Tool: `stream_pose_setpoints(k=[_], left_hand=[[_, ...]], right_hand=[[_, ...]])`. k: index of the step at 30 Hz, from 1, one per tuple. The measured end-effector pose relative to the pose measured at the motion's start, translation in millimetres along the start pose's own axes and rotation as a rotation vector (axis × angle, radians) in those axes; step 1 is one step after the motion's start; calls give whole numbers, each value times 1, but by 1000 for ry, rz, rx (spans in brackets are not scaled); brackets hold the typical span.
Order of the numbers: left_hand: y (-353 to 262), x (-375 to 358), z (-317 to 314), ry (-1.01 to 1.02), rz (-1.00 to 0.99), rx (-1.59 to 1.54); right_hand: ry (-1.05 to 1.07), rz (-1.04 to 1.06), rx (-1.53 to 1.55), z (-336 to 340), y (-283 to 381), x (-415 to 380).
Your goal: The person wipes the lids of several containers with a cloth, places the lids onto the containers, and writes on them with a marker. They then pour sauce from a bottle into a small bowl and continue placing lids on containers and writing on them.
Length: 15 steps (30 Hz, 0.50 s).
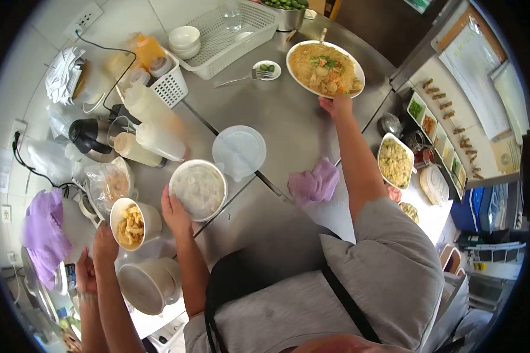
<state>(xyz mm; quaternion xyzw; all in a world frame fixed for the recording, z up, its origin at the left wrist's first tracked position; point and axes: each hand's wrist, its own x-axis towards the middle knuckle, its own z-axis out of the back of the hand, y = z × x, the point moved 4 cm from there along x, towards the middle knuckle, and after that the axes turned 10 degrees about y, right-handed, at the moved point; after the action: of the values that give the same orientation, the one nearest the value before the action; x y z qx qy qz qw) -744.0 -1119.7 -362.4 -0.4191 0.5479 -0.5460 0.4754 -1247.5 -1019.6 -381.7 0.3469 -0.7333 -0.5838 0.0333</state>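
Note:
At the far right of the steel counter, my right hand [337, 106] grips the near rim of a white oval plate [360, 66]. Fried noodles [321, 63], or something close to them, cover it with greens on top, and a spoon handle [323, 35] sticks out at the far side. My left hand [176, 213] is against the near left side of a round white tub [199, 191] with pale, cloudy contents or a translucent cover, its fingers along the rim and its thumb hidden. Just beyond that tub lies a clear round lid [239, 152].
Another person's hands [105, 242] are at a tub of fried pieces [130, 225], left. Squeeze bottles [159, 141] and a thermos [91, 136] stand behind. A fork [241, 77], small dish [267, 70], white basket [218, 50], purple cloth [315, 183] and rice container [396, 162] are around.

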Motion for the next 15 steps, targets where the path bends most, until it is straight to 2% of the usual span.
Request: stream_pose_setpoints(k=[2,4,7,9,12,14,15], left_hand=[[-6,-4,-1,-6,20,17],[-15,-5,-1,-14,25,37],[-16,0,-3,-23,-29,95],[-22,4,-10,-23,-85,210],[-23,-4,-1,-67,-82,345],[-30,-5,-3,-69,25,253],[-32,-6,-5,-78,82,199]], right_hand=[[-82,0,6,-11,10,27],[-38,9,17,-6,8,75],[-21,-3,49,-9,15,98],[14,-31,97,-17,17,88],[-77,-196,122,-65,-1,31],[521,-98,-29,-126,-47,-25],[748,-96,-193,-168,-45,-98]])
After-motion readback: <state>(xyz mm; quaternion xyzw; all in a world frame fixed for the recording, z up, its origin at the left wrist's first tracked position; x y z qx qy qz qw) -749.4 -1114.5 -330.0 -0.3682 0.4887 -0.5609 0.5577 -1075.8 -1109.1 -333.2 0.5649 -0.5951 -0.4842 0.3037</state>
